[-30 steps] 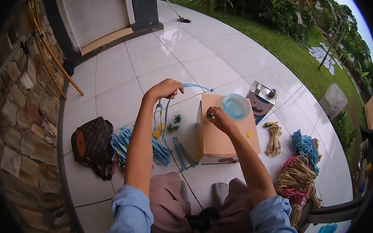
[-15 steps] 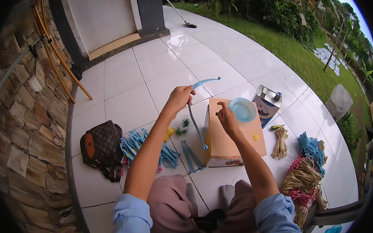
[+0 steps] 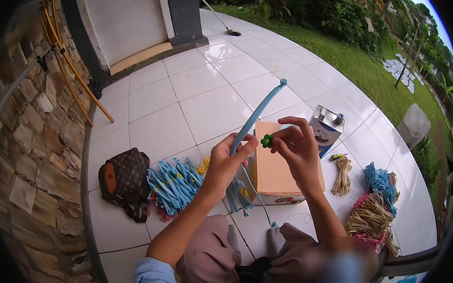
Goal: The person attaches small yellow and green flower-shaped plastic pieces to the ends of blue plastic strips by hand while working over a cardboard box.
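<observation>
My left hand (image 3: pixel 228 159) is closed around a long, narrow blue strap (image 3: pixel 262 105). Its upper part points up and away, ending in a small knob, while a thinner length hangs below my fingers toward my feet. Between the fingertips of my right hand (image 3: pixel 297 150), just right of the left hand, is a small green flower (image 3: pixel 266 141) with a lighter centre. Both hands are above a cardboard box (image 3: pixel 277 172). A few more blue straps (image 3: pixel 236 195) lie on the floor beside the box, partly behind my left wrist.
Left of the box lie a pile of blue straps (image 3: pixel 175 186), yellow pieces (image 3: pixel 203 167) and a brown patterned backpack (image 3: pixel 124 179). To the right are a rectangular tin (image 3: pixel 328 130), a beige cord bundle (image 3: pixel 342 177) and heaped beige, pink and blue bundles (image 3: pixel 368 215). A stone wall (image 3: pixel 42 173) borders the left.
My hands have come closer together and nearer to me. The strap's upper end now rises more steeply. The green flower shows plainly at my right fingertips, and the bowl is hidden behind that hand.
</observation>
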The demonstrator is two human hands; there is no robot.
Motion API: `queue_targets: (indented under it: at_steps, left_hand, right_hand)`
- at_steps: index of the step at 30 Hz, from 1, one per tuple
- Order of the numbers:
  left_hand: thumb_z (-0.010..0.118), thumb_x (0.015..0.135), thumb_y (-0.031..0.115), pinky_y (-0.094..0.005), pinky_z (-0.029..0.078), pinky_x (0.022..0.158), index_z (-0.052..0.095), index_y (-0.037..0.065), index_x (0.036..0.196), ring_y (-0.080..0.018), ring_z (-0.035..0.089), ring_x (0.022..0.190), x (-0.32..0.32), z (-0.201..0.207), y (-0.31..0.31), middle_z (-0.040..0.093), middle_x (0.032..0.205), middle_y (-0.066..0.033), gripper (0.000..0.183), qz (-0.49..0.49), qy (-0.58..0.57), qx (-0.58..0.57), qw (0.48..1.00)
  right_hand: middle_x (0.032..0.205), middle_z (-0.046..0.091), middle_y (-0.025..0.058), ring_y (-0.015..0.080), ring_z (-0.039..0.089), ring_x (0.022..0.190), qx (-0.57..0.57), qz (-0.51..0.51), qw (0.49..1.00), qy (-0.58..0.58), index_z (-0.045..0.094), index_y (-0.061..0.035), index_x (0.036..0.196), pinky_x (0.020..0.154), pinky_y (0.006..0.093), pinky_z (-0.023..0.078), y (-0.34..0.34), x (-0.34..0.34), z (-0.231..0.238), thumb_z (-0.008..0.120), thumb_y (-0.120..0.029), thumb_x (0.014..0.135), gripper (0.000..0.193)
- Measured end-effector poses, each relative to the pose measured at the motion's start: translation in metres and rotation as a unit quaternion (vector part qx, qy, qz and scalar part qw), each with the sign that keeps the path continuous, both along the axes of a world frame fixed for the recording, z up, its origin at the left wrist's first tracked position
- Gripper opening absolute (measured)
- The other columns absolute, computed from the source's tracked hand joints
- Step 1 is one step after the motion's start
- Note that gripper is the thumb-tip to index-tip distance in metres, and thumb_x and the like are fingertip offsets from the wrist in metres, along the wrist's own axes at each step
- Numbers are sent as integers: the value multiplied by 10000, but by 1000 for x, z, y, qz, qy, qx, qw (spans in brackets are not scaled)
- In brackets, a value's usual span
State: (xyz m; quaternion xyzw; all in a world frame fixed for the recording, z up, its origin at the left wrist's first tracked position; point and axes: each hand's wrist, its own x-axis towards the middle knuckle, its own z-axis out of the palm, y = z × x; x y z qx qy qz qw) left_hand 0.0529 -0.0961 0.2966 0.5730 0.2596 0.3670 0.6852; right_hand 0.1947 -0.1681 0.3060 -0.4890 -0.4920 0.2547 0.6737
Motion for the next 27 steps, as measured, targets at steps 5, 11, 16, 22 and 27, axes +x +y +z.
queue_targets:
  at_steps: [5,11,16,22,27]
  left_hand:
    - [606,821,217,-177,322,529,595,17,899,-42,401,559,8,-8,0,462,647,40,215,6,40,30,999]
    - [604,821,216,-181,321,523,599,31,884,-38,399,556,9,-8,-3,469,650,37,195,22,57,51,997]
    - [588,830,223,-180,315,524,585,23,902,-39,393,557,8,-12,-1,462,656,36,213,23,51,38,998]
    - [531,867,231,-190,300,525,527,25,914,-46,358,538,12,-15,0,402,617,40,212,-29,-6,-54,998]
    - [462,914,207,-198,290,505,486,41,887,-45,332,511,11,-11,-3,360,560,37,170,-25,-22,-5,999]
  right_hand:
    - [803,598,89,122,598,751,7,4,1000,-18,457,13,1052,675,238,501,-2,3,-5,575,17,798,280]
    - [817,597,81,120,591,801,-5,10,999,32,458,1,1055,720,241,487,-3,0,-1,624,-9,782,319]
    - [814,598,75,122,593,793,-3,-3,1000,-1,455,-1,1059,722,240,486,1,-3,-4,639,10,762,349]
    - [786,590,84,130,594,761,-20,-37,999,-24,409,-10,1005,701,247,491,2,3,-7,631,38,758,336]
    - [803,588,129,166,577,751,46,20,984,169,306,-70,957,703,258,468,-2,-2,0,625,35,767,386]
